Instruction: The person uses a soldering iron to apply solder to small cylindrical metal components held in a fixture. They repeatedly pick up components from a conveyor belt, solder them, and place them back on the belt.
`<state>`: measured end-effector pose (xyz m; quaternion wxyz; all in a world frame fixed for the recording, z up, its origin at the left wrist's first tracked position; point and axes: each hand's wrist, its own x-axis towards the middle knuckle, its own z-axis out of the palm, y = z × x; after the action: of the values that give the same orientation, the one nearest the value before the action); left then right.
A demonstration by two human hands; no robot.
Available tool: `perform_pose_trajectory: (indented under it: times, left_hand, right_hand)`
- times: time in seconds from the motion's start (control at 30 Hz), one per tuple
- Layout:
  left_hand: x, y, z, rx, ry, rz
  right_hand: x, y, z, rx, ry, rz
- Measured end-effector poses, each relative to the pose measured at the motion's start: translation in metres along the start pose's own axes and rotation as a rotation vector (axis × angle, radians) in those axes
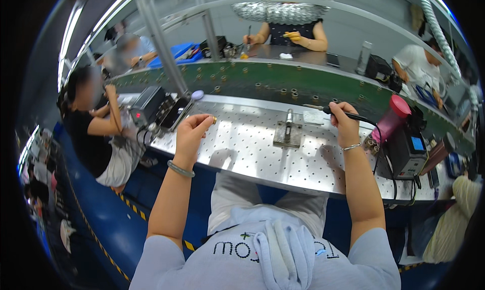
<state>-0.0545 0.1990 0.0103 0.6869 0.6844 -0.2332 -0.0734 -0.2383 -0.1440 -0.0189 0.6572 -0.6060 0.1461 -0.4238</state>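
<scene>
Closely, the left hand (pixel 191 133) pinches a golden piece (pixel 214 120), the right hand (pixel 346 125) closed around a soldering iron (pixel 327 109).

Forearms (pixel 362 189) extend forward, left hand (pixel 191 134) bent into a pinch, right hand (pixel 346 122) curled in a grip

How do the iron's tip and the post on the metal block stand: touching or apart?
Apart. The head view shows a plain gap: the iron's tip ends to the right of the post, without reaching it.
</scene>
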Motion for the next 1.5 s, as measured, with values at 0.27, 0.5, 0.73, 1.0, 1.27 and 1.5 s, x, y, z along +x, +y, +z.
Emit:
perform_pose_trajectory:
  times: [0.27,0.5,0.73,1.0,1.27,1.5]
  left_hand:
    - [0.048,-0.007,0.051,-0.022,-0.229,-0.034]
    - [0.085,0.006,0.104,-0.101,-0.553,-0.238]
    - [0.128,-0.006,0.142,-0.163,-1.010,-0.457]
    - [0.144,-0.034,0.166,-0.324,-1.454,-0.612]
    - [0.135,-0.037,0.168,-0.463,-1.522,-0.694]
    - [0.133,-0.042,0.167,-0.479,-1.477,-0.755]
  right_hand:
    - [-0.008,-0.016,0.004,0.015,0.028,0.014]
    - [-0.013,-0.023,0.003,0.018,0.015,0.005]
    - [-0.020,-0.031,0.008,-0.071,0.066,0.099]
    - [-0.024,-0.038,0.013,-0.041,-0.042,0.014]
    - [-0.021,-0.032,0.003,-0.089,-0.230,-0.146]
    - [-0.018,-0.029,0.004,-0.060,-0.245,-0.106]
